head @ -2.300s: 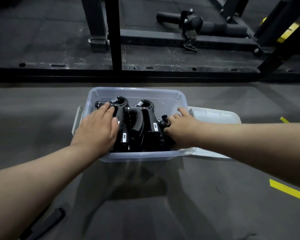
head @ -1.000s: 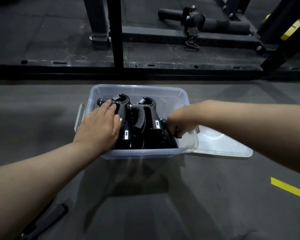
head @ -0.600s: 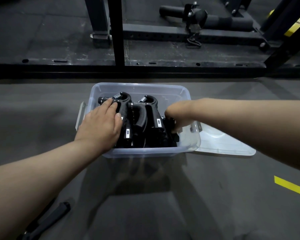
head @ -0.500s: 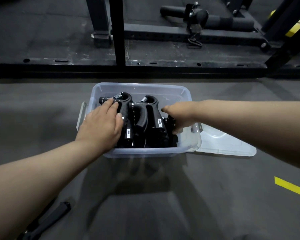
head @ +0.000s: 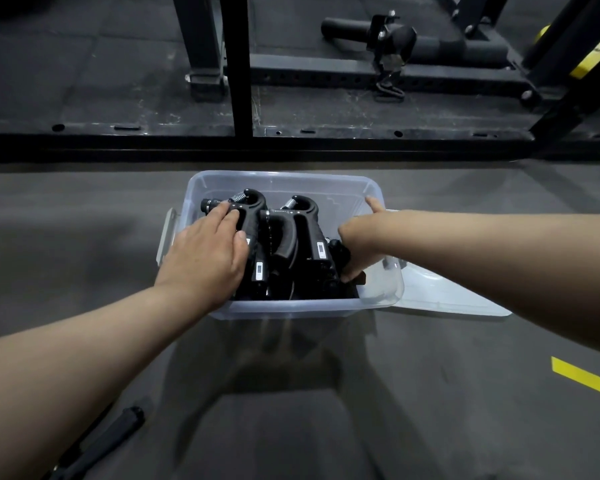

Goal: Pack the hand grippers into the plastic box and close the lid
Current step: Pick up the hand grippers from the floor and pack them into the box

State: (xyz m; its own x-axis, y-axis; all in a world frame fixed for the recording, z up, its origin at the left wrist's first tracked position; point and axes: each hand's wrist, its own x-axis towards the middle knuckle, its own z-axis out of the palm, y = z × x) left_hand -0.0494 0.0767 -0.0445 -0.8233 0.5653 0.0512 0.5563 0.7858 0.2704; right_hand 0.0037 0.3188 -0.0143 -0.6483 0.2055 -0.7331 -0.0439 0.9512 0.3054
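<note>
Rubber gym floor [head: 84, 237] bears plastic box [head: 378, 289] near rack [head: 236, 64].

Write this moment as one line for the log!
step: packing | left hand: flat on hand grippers | right hand: inside plastic box, on a gripper | lid: off, on the floor right of box

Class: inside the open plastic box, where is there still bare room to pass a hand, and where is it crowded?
Bare room: the strip along the plastic box's far wall and its right side. Crowded: the left and middle, filled by hand grippers under the left hand.
</note>
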